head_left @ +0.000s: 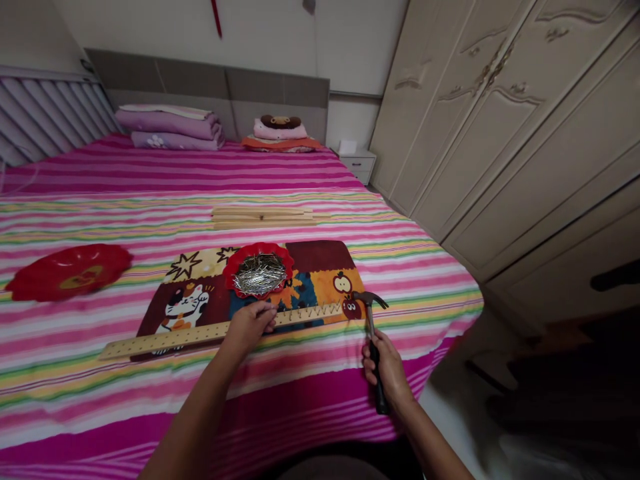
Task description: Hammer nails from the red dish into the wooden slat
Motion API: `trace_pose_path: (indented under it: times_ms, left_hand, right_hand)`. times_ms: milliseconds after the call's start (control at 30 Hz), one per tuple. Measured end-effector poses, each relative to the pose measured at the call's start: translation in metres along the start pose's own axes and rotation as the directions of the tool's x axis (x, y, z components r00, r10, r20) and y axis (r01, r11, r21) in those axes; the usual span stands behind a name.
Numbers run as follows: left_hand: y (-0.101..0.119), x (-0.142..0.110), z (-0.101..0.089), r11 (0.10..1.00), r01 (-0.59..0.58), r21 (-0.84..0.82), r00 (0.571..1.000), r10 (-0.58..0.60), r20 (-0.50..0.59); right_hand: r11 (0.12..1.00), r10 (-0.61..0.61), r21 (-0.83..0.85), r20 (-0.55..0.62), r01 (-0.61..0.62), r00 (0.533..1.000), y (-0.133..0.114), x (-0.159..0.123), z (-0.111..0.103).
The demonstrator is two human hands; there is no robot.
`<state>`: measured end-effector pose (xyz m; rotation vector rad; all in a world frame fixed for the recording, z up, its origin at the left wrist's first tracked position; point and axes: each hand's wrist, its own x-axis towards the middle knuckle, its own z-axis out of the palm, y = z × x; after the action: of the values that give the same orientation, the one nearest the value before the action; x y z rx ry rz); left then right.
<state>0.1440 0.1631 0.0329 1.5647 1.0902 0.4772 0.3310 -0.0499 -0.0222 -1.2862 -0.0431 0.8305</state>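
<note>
My left hand [249, 327] rests on a long wooden strip [165, 339] with a row of holes, its fingers pinched near the strip's middle; what they pinch is too small to name. Several nails stand in the strip's right part [315, 311]. My right hand [387, 368] is closed round the black handle of a claw hammer [371, 303], whose head hovers by the strip's right end. Just behind the strip sits a red plate [259, 271] heaped with nails. The strip lies across a patchwork cartoon mat [320, 259] on the striped bed.
An empty red plate [69, 270] lies at the left on the striped bedspread [100, 200]. A bundle of wooden strips [264, 217] rests further back. Folded bedding [170, 125] and a pillow [280, 133] are at the headboard. A cream wardrobe [500, 120] stands to the right.
</note>
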Motion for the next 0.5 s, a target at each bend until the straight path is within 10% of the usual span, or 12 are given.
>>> trace_pose_path:
  times_ms: [300,500]
  left_hand:
    - [-0.012,-0.003,0.006,0.963,-0.17,0.21,0.978,0.191,-0.086]
    - [-0.016,-0.003,0.006,0.931,-0.245,0.27,0.956,0.279,-0.095]
  right_hand:
    - [0.967,-0.155,-0.204,0.001,0.152,0.988,-0.008,-0.027,0.012]
    - [0.695,-0.26,-0.499,0.498,0.519,0.827,-0.048,-0.054,0.047]
